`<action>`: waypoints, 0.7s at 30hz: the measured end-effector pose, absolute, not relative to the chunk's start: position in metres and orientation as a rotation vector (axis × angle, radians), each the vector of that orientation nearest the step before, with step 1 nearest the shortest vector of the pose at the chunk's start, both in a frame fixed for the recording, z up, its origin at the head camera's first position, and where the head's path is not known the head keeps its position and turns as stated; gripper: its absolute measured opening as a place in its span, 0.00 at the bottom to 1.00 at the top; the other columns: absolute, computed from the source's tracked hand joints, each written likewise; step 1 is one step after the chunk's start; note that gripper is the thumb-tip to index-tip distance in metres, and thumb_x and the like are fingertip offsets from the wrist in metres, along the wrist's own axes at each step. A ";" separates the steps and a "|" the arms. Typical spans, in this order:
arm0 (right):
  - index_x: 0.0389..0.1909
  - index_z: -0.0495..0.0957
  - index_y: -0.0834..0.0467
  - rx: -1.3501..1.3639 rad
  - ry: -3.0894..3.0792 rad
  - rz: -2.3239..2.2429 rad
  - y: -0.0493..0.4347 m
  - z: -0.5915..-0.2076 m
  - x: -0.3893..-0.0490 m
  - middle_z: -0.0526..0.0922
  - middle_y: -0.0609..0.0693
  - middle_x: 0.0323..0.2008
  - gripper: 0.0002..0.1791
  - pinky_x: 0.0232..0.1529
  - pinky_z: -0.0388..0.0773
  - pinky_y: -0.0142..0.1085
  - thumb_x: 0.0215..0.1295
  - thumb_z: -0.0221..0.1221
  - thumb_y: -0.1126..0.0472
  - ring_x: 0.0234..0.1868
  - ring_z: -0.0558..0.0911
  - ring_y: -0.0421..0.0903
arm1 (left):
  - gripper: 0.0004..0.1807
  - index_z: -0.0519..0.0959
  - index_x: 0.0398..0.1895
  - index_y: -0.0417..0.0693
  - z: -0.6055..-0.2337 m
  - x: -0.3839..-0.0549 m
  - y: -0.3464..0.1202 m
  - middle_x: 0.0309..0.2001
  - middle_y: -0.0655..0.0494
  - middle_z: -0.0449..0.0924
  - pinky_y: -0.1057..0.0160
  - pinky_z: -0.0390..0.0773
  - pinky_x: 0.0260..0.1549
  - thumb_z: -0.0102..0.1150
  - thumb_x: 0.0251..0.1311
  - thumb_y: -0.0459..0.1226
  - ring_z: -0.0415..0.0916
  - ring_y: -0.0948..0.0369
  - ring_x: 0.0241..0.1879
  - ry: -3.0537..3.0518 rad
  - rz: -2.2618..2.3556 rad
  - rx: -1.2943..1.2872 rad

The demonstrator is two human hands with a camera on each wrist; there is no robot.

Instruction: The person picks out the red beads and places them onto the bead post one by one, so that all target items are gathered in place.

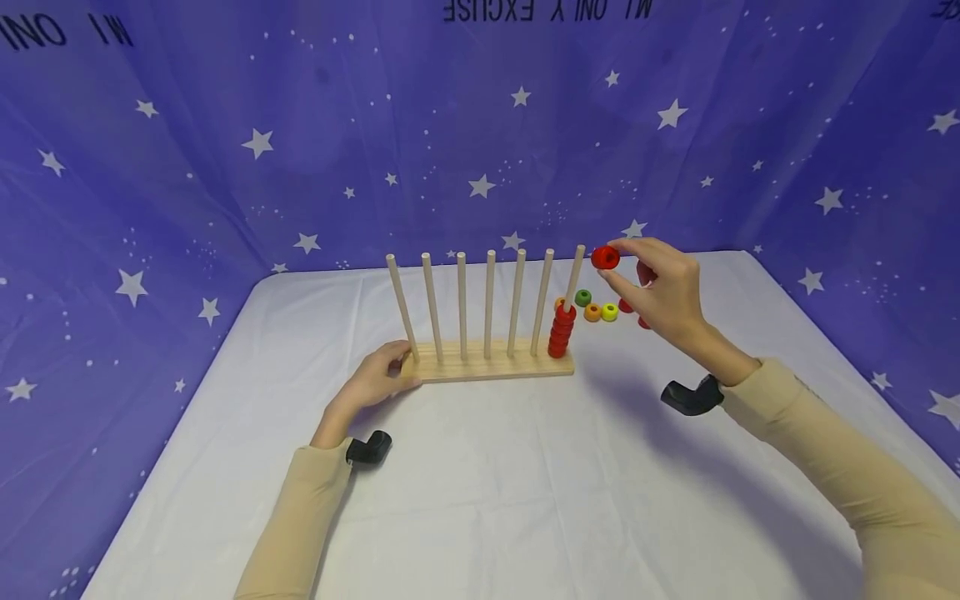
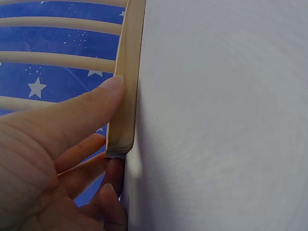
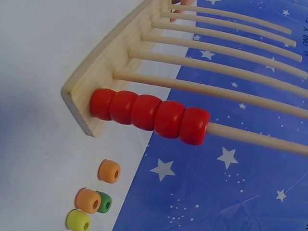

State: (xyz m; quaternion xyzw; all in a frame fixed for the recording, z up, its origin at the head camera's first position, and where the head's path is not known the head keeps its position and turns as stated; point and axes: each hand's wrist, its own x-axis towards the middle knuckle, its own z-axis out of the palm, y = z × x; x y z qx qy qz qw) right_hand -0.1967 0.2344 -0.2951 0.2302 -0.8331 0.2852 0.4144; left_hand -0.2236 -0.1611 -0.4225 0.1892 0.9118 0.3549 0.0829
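A wooden rack (image 1: 487, 371) with a row of upright pegs stands on the table. My left hand (image 1: 372, 377) holds its left end, the thumb (image 2: 103, 98) lying on the base and the fingers around the end. Several red beads (image 3: 144, 111) are stacked at the foot of the rightmost peg (image 1: 575, 271); the other pegs carry none. Just right of that peg's top, my right hand (image 1: 667, 287) pinches a red bead (image 1: 604, 257) between thumb and finger, its hole facing the head camera. The right wrist view shows neither that bead nor the right hand.
Loose beads lie behind and right of the rack: orange (image 1: 592, 312), green (image 1: 582, 297), yellow (image 1: 610, 312), and red ones (image 1: 626, 306) partly covered by the right hand. White cloth (image 1: 487, 483) covers the table. A purple star-printed curtain (image 1: 420, 133) hangs behind it.
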 end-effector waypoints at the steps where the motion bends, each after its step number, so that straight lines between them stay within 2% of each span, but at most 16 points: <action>1: 0.43 0.82 0.63 0.579 -2.093 0.721 0.233 -0.294 -0.197 0.83 0.58 0.31 0.19 0.23 0.57 0.19 0.46 0.70 0.69 0.20 0.60 0.36 | 0.37 0.61 0.66 0.32 -0.422 -0.224 -0.162 0.65 0.34 0.63 0.44 0.67 0.63 0.62 0.55 0.37 0.68 0.40 0.60 2.722 1.064 0.566; 21: 0.42 0.82 0.64 0.635 -2.054 0.742 0.216 -0.286 -0.207 0.80 0.58 0.26 0.18 0.22 0.56 0.21 0.47 0.69 0.69 0.19 0.60 0.36 | 0.36 0.61 0.66 0.32 -0.420 -0.225 -0.163 0.65 0.34 0.64 0.45 0.67 0.62 0.62 0.55 0.37 0.68 0.40 0.60 2.737 1.059 0.584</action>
